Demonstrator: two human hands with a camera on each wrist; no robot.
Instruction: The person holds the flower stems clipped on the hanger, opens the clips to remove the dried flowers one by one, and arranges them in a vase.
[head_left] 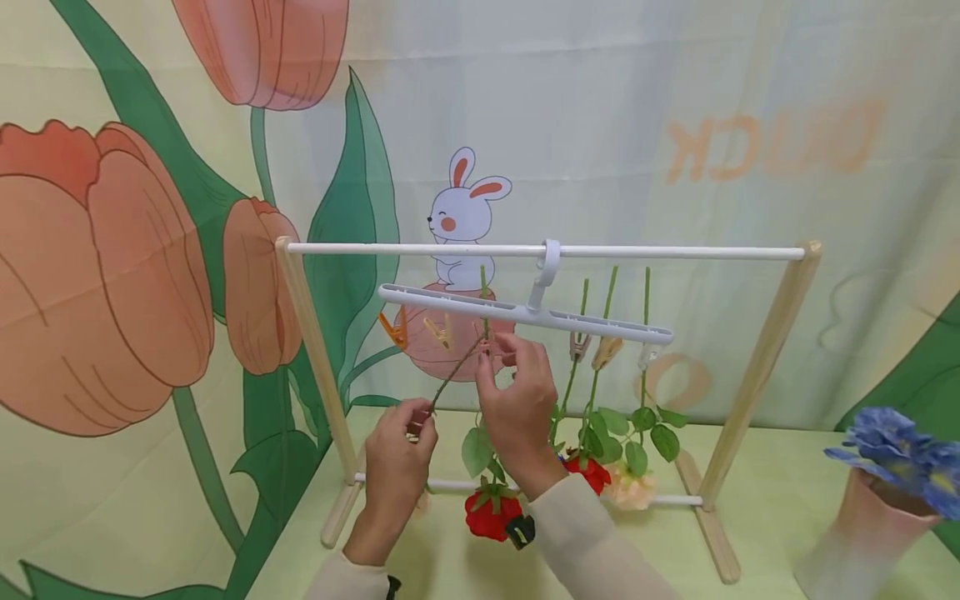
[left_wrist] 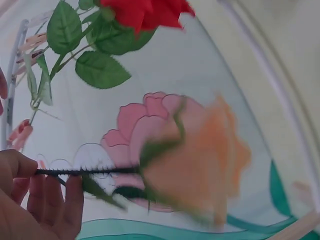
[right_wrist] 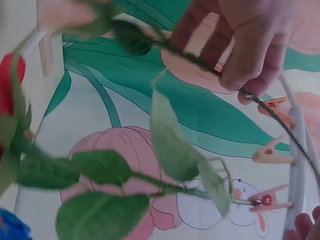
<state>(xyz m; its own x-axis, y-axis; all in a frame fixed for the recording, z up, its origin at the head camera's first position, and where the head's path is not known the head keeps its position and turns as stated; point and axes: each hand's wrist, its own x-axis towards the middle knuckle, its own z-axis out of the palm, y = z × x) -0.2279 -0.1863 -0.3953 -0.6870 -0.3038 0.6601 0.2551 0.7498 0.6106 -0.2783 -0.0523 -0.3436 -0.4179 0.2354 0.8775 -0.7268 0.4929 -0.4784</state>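
My left hand (head_left: 397,454) pinches the dark stem of a peach artificial rose (left_wrist: 195,160), whose bloom hangs below the fingers and is blurred in the left wrist view. The stem slants up to my right hand (head_left: 521,404), whose thumb and forefinger pinch near its tip, in front of the hanger. Close by, a pink clip (right_wrist: 270,200) grips the stem of a red rose (head_left: 491,512), which hangs head down. The grey clip hanger (head_left: 450,302) tilts down to the right. Left of the pink clip, an orange clip (head_left: 393,331) and a beige clip (head_left: 438,332) hold nothing.
The hanger hooks over the white rail (head_left: 675,252) of a wooden-legged rack (head_left: 765,375). Several more roses hang upside down on its right half, among them a red one (head_left: 588,473) and a pale peach one (head_left: 630,487). A pink-white vase (head_left: 855,533) with blue flowers stands at the right.
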